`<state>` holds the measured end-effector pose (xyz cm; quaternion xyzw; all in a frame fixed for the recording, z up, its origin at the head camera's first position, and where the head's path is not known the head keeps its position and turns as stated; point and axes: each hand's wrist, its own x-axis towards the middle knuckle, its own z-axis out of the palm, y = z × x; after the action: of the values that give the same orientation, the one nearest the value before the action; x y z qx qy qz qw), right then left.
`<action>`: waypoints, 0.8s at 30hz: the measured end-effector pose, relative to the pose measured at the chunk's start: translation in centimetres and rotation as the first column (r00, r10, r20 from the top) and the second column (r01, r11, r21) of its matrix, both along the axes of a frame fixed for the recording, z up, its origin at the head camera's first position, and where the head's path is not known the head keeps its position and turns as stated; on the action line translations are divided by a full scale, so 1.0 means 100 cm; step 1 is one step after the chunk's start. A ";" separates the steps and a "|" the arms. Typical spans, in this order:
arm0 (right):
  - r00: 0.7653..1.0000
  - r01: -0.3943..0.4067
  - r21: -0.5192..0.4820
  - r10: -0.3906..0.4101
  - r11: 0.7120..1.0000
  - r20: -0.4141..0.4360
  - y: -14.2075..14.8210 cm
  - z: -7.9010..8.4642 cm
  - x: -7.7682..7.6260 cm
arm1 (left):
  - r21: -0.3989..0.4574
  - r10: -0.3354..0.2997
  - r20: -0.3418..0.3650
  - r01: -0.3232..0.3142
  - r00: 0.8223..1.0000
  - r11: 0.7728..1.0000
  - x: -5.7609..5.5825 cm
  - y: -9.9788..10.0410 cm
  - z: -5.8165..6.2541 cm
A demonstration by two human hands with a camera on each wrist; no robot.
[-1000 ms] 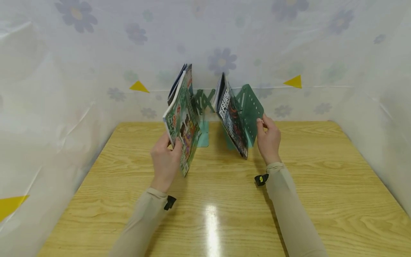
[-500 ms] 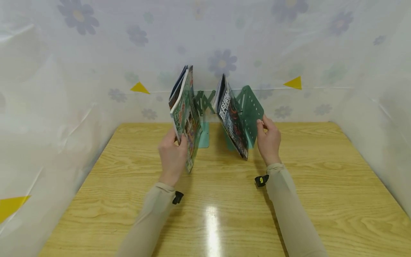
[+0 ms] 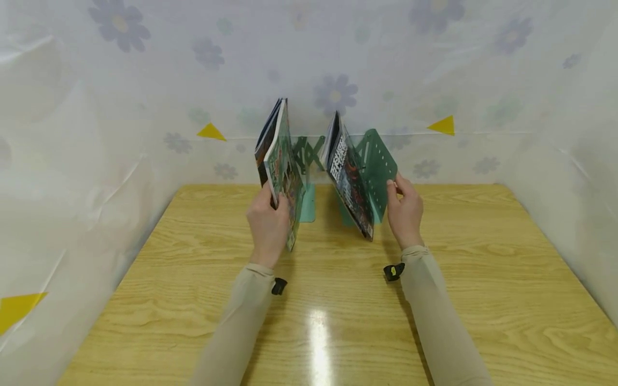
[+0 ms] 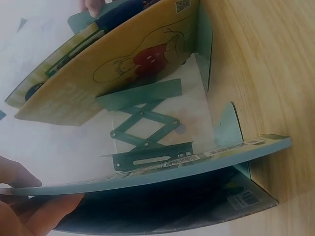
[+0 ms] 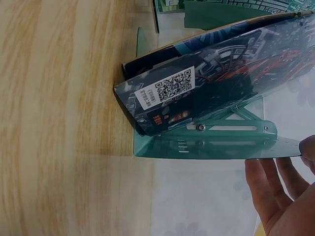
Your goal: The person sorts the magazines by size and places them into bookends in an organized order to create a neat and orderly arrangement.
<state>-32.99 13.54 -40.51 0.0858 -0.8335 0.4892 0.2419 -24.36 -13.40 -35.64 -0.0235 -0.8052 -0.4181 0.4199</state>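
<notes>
My left hand (image 3: 269,228) grips the near edge of a thin green-covered picture book (image 3: 287,171), held upright on the left. Darker books (image 3: 269,131) stand just beyond it; the left wrist view shows one dark book (image 4: 167,204) beside it. On the right, my right hand (image 3: 405,212) pinches the outer plate of a green metal expanding bookend (image 3: 379,166), thumb on one face and fingers on the other. A dark-covered book (image 3: 351,185) leans inside that plate. The left wrist view shows a yellow book (image 4: 142,64) with it and the bookend's scissor links (image 4: 145,125) between the groups.
Everything stands near the back of a wood-grain table (image 3: 338,284). Behind rises a flowered white curtain (image 3: 376,53), with yellow triangles (image 3: 211,132) on it. Between the two book groups a gap shows the bookend's green base plate (image 3: 307,203).
My left hand has moved right and slightly away from me, bringing the green book more upright and closer against the books behind it. The right hand keeps its hold on the bookend plate.
</notes>
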 end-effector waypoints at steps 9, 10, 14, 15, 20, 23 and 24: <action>1.000 0.003 0.000 -0.003 1.000 0.001 0.000 -0.001 0.000 | 0.010 0.038 0.025 -0.038 0.999 0.999 -0.006 0.005 -0.001; 1.000 0.004 -0.001 -0.004 1.000 0.001 0.000 -0.001 0.001 | 0.013 0.042 0.027 -0.042 0.999 0.999 -0.007 0.005 0.000; 1.000 0.010 -0.003 -0.010 1.000 -0.004 0.001 -0.001 0.000 | 0.012 0.064 0.025 -0.064 0.998 0.998 -0.013 0.006 -0.001; 1.000 0.010 -0.004 -0.010 1.000 -0.006 0.001 0.000 0.000 | 0.011 0.067 0.021 -0.067 0.998 0.998 -0.014 0.007 -0.001; 1.000 0.003 -0.004 -0.003 1.000 -0.010 0.000 0.001 0.000 | 0.004 0.078 0.009 -0.078 0.997 0.997 -0.020 0.008 -0.003; 1.000 0.002 -0.003 -0.002 1.000 -0.002 0.000 0.000 0.000 | 0.009 0.079 0.015 -0.079 0.997 0.997 -0.022 0.009 -0.005; 1.000 0.001 -0.002 -0.001 1.000 0.000 0.000 0.000 0.000 | 0.009 0.078 0.016 -0.078 0.997 0.997 -0.022 0.009 -0.004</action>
<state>-32.96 13.54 -40.49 0.0850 -0.8330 0.4901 0.2423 -26.56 -12.47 -36.09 0.0133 -0.8068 -0.4055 0.4295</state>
